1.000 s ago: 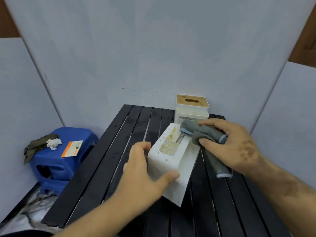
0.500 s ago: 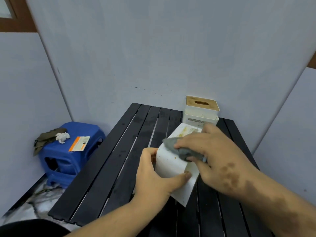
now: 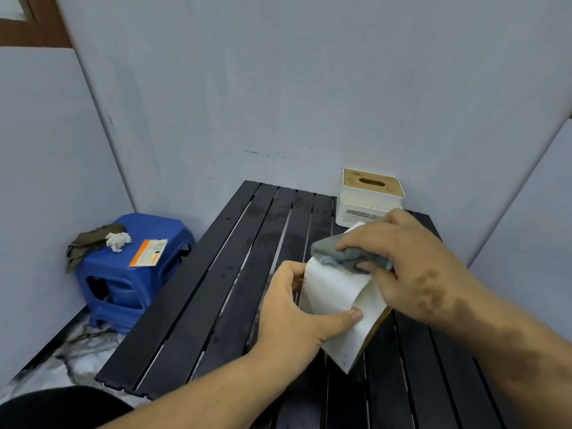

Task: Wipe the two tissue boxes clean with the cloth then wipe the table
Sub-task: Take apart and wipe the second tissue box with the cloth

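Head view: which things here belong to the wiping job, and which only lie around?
Job: near tissue box, held by left hand; grey cloth in right hand; far tissue box; black table.

Lying about: blue stool with olive rag, crumpled tissue, orange card.

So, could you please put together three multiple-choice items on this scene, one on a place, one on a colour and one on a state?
1. Where does the second tissue box stand?
A. at the table's far right corner
B. on the stool
C. on the floor

2. What colour is the stool?
A. red
B. blue
C. white

3. How is the near tissue box being handled?
A. it lies untouched
B. the left hand grips it while the right hand presses the grey cloth on it
C. both hands carry it overhead

Answers: 1 A, it sits on the black slatted table by the wall; 2 B, its plastic is blue; 3 B, the thumb wraps the box and the cloth rests on its top edge.
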Demonstrator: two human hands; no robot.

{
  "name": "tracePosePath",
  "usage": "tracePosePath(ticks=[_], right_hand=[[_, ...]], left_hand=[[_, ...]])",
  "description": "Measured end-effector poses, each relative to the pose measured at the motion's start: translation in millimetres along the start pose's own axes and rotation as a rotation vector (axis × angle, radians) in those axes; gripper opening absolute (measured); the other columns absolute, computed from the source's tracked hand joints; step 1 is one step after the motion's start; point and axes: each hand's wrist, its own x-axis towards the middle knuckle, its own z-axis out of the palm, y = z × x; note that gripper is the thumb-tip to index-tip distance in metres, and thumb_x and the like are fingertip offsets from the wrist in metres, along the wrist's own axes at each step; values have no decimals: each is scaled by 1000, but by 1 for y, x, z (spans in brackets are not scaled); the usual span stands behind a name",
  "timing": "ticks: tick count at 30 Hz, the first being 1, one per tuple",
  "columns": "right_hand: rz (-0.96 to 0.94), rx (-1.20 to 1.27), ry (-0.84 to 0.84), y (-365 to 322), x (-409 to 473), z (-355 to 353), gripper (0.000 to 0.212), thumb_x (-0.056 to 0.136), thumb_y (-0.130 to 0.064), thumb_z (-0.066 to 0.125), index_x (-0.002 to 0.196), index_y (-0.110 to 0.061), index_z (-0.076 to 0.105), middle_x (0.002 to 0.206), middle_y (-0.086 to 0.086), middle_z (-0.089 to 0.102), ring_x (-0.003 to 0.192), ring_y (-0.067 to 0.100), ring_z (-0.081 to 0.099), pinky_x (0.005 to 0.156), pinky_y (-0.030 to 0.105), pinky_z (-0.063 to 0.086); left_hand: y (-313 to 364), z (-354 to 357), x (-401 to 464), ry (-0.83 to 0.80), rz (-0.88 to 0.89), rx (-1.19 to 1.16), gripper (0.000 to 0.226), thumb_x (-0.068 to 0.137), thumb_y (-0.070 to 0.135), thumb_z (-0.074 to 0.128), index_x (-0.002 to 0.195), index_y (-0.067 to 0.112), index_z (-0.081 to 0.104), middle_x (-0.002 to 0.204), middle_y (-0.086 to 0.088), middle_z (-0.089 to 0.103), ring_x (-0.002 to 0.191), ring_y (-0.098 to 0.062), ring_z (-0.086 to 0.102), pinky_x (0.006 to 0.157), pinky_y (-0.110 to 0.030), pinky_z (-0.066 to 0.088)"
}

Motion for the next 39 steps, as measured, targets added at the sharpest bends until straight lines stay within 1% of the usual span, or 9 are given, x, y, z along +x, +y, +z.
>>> tracePosePath(ticks=[5, 8, 11, 19, 24, 27, 30, 36, 39], right_hand=[[-177, -96, -75, -10, -12, -1, 46, 69, -4, 69, 102, -36, 69, 100, -26, 65, 82, 14, 41, 61, 37, 51], [-264, -14, -179, -6, -17, -9, 45, 73, -10, 68, 107, -39, 67, 107, -30, 62, 89, 13, 46, 68, 34, 50], [-184, 10, -96, 25, -16, -18, 47, 73, -12, 68, 109, -42, 64, 110, -29, 63, 95, 11, 48, 75, 38, 51], [-387, -170, -196, -21, -15, -4, 38, 70, -14, 63, 99, -38, 69, 105, -28, 64, 80, 15, 42, 64, 37, 49], [-143, -79, 18, 38, -10, -9, 54, 74, -2, 71, 110, -41, 62, 108, -32, 62, 88, 12, 41, 72, 43, 52], [-162, -92, 55, 15, -10, 0, 53, 68, -2, 70, 106, -38, 67, 107, -30, 65, 85, 16, 42, 66, 40, 52], [-279, -95, -69, -18, -9, 7, 49, 63, -9, 63, 102, -38, 68, 101, -27, 68, 81, 17, 44, 63, 40, 49], [123, 56, 25, 46, 6, 2, 57, 85, -12, 69, 98, -66, 58, 108, -10, 57, 99, 14, 47, 86, 35, 51], [-30, 37, 3, 4, 3, 6, 47, 76, -9, 70, 101, -48, 67, 97, -29, 54, 92, 15, 46, 76, 34, 47]], left_hand=[[-3, -2, 0, -28, 3, -11, 62, 52, 20, 102, 99, 28, 62, 99, 8, 72, 91, 2, 65, 73, -11, 48], [-5, -1, 1, -37, -2, -12, 60, 52, 20, 102, 96, 27, 61, 97, 6, 73, 90, -1, 67, 74, -15, 50], [-5, 0, 2, -24, 7, -14, 62, 52, 20, 101, 100, 28, 63, 100, 18, 71, 93, 4, 65, 74, -12, 49], [-3, 3, -2, -49, 31, -45, 59, 58, 9, 98, 101, 19, 59, 88, 6, 75, 76, -4, 71, 65, -18, 53], [-7, 4, -4, 0, 89, 127, 64, 53, 53, 92, 104, 42, 56, 109, 23, 64, 108, -8, 58, 91, -32, 51], [-7, 6, -3, 8, 113, 130, 65, 52, 58, 90, 106, 42, 56, 109, 20, 66, 110, -14, 59, 93, -42, 51], [-6, 4, -2, 1, 118, 46, 64, 56, 39, 97, 107, 28, 60, 104, 10, 72, 101, -11, 68, 87, -27, 54], [-4, 3, -3, -16, 51, 48, 61, 55, 30, 99, 102, 35, 61, 105, 25, 68, 99, 6, 61, 76, -7, 46], [-4, 3, -3, -24, 66, 27, 63, 56, 25, 100, 106, 35, 63, 106, 22, 70, 101, 4, 63, 79, -8, 47]])
